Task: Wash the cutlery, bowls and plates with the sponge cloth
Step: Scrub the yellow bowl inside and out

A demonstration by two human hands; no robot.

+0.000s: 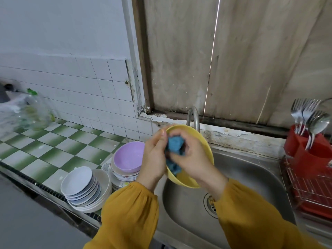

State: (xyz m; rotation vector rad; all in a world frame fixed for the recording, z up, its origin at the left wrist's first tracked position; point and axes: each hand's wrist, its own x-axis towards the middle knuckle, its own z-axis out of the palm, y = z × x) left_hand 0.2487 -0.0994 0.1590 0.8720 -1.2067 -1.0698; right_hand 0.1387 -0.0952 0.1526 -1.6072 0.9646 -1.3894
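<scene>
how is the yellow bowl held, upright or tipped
Tipped: left hand holds the yellow bowl on edge over the sink; right hand grips the cloth in it.

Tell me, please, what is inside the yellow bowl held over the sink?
The blue sponge cloth, gripped by the right hand, is inside the yellow bowl, whose rim the left hand holds. Cloth and hand hide most of the inside.

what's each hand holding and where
Left hand grips the yellow bowl by its left rim; right hand clutches the blue sponge cloth bunched inside it.
</scene>
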